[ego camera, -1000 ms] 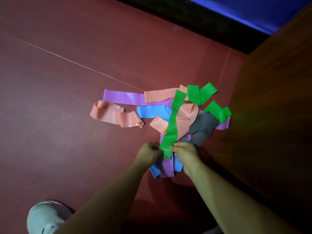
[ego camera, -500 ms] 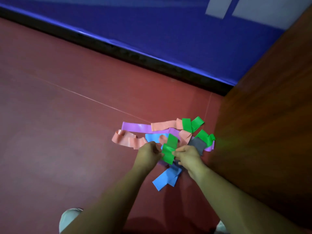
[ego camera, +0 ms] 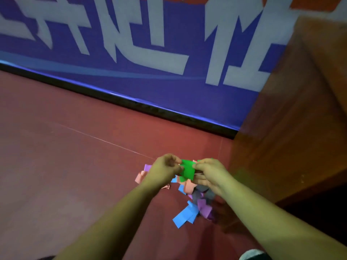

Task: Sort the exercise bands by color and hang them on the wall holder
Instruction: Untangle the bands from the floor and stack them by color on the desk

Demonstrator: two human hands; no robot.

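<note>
A green exercise band (ego camera: 187, 169) is stretched short between my two hands, lifted above the floor. My left hand (ego camera: 163, 169) pinches its left end and my right hand (ego camera: 209, 174) pinches its right end. Under my hands a tangled heap of bands lies on the red floor: a blue band (ego camera: 185, 215) at the near end, a purple band (ego camera: 204, 208), a grey band (ego camera: 200, 193) and a salmon band (ego camera: 139, 177). My hands and arms hide much of the heap. No wall holder shows in this view.
A blue wall banner (ego camera: 131, 53) with large pale lettering runs along the back above a black baseboard (ego camera: 112, 96). A brown wooden panel (ego camera: 293, 119) stands close on the right. A shoe tip (ego camera: 252, 255) shows at the bottom edge.
My hands have risen with the green band, pulling it up off the heap and gathering it shorter. The view has tilted up, bringing the blue banner into sight.
</note>
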